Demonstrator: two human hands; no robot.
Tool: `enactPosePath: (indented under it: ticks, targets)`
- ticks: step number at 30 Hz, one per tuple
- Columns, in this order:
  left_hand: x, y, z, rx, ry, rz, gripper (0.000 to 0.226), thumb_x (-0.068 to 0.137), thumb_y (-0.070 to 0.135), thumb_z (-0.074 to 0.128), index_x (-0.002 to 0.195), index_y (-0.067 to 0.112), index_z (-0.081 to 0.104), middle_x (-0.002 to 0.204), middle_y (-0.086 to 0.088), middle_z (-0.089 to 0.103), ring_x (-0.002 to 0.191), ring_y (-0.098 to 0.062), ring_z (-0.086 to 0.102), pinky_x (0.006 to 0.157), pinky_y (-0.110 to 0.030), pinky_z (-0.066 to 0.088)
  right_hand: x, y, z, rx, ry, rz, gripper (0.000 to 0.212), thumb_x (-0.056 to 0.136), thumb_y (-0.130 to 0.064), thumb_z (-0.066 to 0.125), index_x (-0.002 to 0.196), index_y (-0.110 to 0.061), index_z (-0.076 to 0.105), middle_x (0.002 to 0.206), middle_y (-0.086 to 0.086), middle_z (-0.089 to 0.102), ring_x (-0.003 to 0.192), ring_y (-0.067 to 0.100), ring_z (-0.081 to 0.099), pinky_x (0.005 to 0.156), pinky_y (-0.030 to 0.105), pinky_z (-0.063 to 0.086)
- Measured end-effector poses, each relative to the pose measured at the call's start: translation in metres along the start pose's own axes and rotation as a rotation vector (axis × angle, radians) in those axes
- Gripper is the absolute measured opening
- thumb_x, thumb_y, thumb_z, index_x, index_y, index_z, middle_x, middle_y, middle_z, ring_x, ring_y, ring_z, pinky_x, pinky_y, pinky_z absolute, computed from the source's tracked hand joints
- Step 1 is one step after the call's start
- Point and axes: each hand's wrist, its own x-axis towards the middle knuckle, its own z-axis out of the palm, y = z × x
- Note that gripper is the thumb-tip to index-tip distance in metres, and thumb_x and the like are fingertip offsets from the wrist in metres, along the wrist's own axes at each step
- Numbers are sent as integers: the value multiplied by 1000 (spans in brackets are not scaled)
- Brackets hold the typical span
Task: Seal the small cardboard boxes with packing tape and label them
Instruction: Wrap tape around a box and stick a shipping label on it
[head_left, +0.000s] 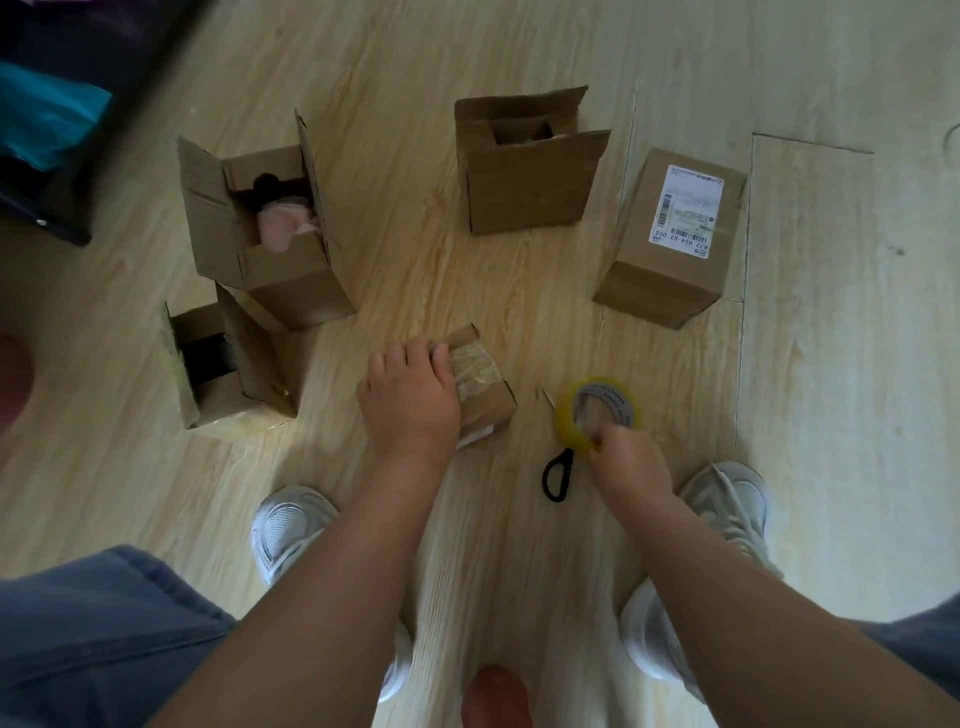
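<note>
Left hand (410, 400) covers the near half of the taped box (483, 379). Right hand (626, 460) hides the near rim of the tape roll (565, 421), which covers the middle of the scissors (568, 456). Print on the shipping label (688, 208) too small to read. Pink item (283, 226) in an open box (270, 273) half hidden, possibly fabric. Dark objects (52, 104) top-left blurred, cut by frame edge.

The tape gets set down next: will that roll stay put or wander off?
Probably light: the right hand holds the tape roll by a mere pinch on its rim. Round and held tilted on edge, it may roll if released that way; laid flat, it should stay.
</note>
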Motion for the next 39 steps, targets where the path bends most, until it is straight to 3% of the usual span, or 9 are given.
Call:
enactPosePath:
  ticks: [8, 11, 14, 17, 21, 24, 27, 34, 39]
  targets:
    - [-1, -2, 4, 16, 34, 5, 61, 97, 45, 13, 106, 11, 63, 99, -8, 63, 94, -28, 54, 74, -41, 44, -8, -21, -30, 45, 35, -10, 16, 95, -14, 47, 102, -16, 62, 93, 4, 65, 76, 21, 56, 57, 30, 40]
    - [-1, -2, 5, 16, 49, 15, 60, 98, 44, 13, 106, 11, 63, 100, -8, 63, 94, -27, 54, 74, -41, 43, -21, -47, -53, 389, 125, -80, 32, 101, -20, 43, 127, -21, 63, 120, 0, 67, 103, 18, 63, 80, 30, 48]
    - [-2, -2, 7, 25, 52, 10, 59, 98, 44, 13, 106, 12, 63, 101, -8, 63, 94, -27, 54, 75, -42, 45, -39, -82, -69, 660, 77, -250, 45, 105, -23, 42, 149, -23, 45, 150, -7, 48, 138, 10, 43, 108, 25, 33]
    - [-1, 0, 7, 27, 60, 8, 59, 97, 43, 15, 104, 11, 63, 100, -9, 64, 94, -29, 55, 75, -43, 45, -46, -110, -63, 698, -47, -390, 49, 107, -28, 40, 155, -25, 34, 159, -8, 36, 148, 8, 27, 123, 36, 20]
    - [2, 2, 8, 43, 55, 3, 56, 98, 42, 17, 101, 10, 64, 97, -10, 64, 93, -30, 56, 74, -43, 45, -39, -116, -44, 823, -82, -358, 47, 107, -21, 40, 152, -31, 39, 155, -14, 40, 144, 4, 33, 122, 36, 25]
    - [4, 2, 9, 52, 30, -11, 56, 99, 42, 18, 101, 11, 65, 97, -9, 65, 95, -29, 57, 76, -43, 45, -33, -112, -42, 932, -152, -326, 45, 107, -20, 42, 149, -36, 43, 150, -16, 46, 137, -2, 40, 112, 18, 30]
    - [3, 2, 10, 49, 43, -12, 56, 99, 42, 19, 100, 11, 65, 96, -10, 65, 94, -30, 57, 75, -43, 45, -36, -113, -39, 914, -139, -277, 44, 107, -24, 41, 149, -40, 41, 129, -21, 58, 109, -14, 53, 93, 7, 36]
    - [-1, 4, 11, 104, 54, 6, 49, 99, 41, 27, 92, 11, 65, 87, -10, 64, 85, -30, 59, 68, -41, 47, -50, -97, -23, 793, 92, -220, 39, 102, -31, 53, 140, -22, 58, 135, -7, 63, 129, 7, 52, 111, 31, 41]
    - [7, 2, 7, 64, -22, 13, 53, 102, 43, 21, 109, 12, 63, 107, -9, 63, 103, -29, 54, 82, -43, 43, -48, -97, -25, 837, 50, -183, 40, 101, -36, 54, 139, -23, 58, 133, -9, 64, 127, 6, 55, 109, 33, 44]
